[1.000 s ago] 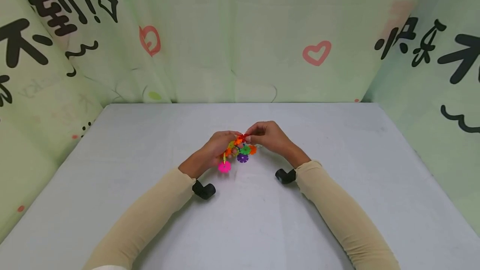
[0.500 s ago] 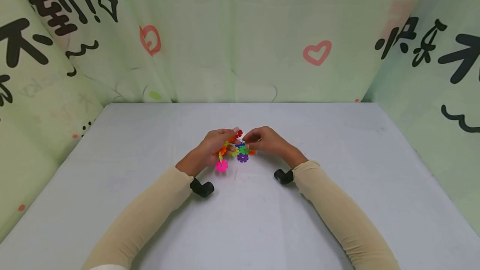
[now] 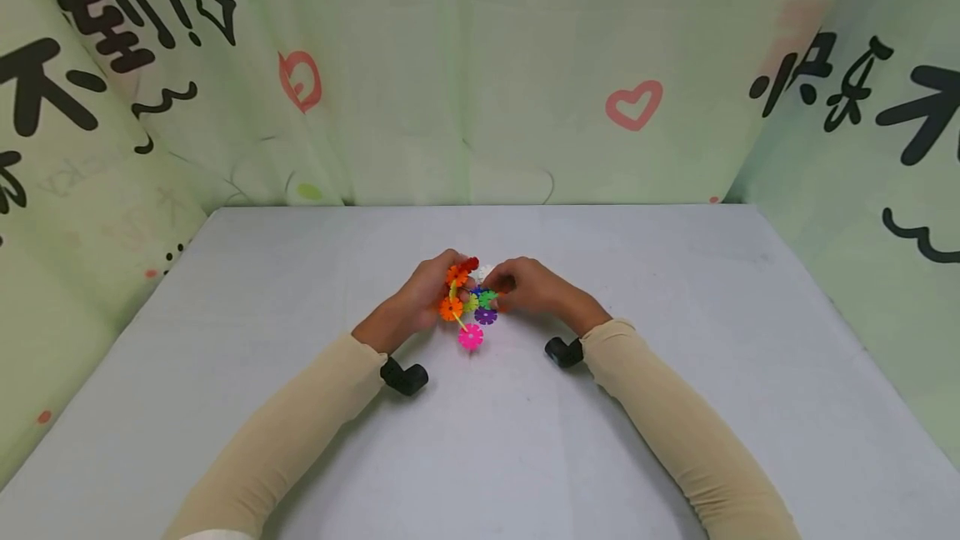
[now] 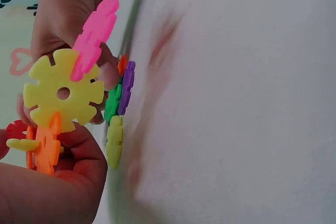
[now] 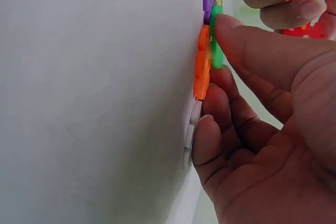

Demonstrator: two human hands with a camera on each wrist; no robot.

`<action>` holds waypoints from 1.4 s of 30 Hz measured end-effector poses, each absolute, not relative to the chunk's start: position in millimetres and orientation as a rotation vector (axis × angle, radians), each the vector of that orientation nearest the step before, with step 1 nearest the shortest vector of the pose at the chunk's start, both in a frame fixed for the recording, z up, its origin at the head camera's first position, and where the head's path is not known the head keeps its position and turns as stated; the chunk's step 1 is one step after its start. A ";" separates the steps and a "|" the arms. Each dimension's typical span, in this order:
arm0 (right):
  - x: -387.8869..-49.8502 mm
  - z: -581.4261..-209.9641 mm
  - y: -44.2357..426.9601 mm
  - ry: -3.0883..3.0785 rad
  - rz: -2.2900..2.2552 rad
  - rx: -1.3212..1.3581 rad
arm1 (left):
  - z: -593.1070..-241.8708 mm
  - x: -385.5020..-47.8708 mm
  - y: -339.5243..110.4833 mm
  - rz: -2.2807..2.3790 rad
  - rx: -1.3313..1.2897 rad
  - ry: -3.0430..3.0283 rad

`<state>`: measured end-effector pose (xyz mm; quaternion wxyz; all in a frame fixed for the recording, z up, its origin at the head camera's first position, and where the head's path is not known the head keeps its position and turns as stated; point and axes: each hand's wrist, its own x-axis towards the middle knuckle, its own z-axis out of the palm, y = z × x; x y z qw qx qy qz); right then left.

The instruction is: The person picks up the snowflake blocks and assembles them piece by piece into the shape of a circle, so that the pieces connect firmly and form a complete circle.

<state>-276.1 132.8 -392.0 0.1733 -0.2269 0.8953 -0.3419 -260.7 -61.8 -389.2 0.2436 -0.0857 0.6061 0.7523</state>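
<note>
Slotted plastic snowflake discs are joined into a chain, which my left hand [image 3: 420, 294] grips near its red disc [image 3: 470, 263] and orange disc [image 3: 457, 276]. From there it runs down to a yellow disc [image 4: 47, 103] and a pink disc [image 3: 471, 337] at the end. On the table, my right hand [image 3: 543, 294] pinches a green disc [image 5: 216, 45] at its edges with thumb and finger. Its other fingertips touch a white disc [image 5: 190, 135] beside an orange disc [image 5: 202, 61]. Close by lie a purple disc [image 3: 485, 317] and a yellow-green disc [image 4: 114, 142].
A white cloth covers the table [image 3: 637, 457]. Pale green printed curtains [image 3: 465, 65] stand at its back and sides. Each wrist wears a black camera mount [image 3: 405, 377].
My right hand has left the chain's red end and moved down to the loose discs. The left hand has turned the chain, and its pink disc has swung to the right.
</note>
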 end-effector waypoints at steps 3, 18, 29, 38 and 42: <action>-276.1 -392.2 132.9 2.535 -0.960 -0.654 | -388.6 -260.5 -61.1 2.049 -0.225 1.668; -275.0 -387.8 143.5 2.591 -1.111 -0.573 | -390.6 -260.4 -62.6 2.033 -0.257 1.654; -275.8 -382.8 144.7 2.589 -1.424 -0.460 | -390.4 -259.1 -61.0 2.022 -0.142 1.608; -274.3 -379.0 142.1 2.458 -1.552 -0.376 | -387.2 -257.0 -60.4 1.937 -0.071 1.702; -274.1 -378.8 141.8 2.411 -1.615 -0.361 | -386.4 -255.7 -60.3 1.918 -0.045 1.722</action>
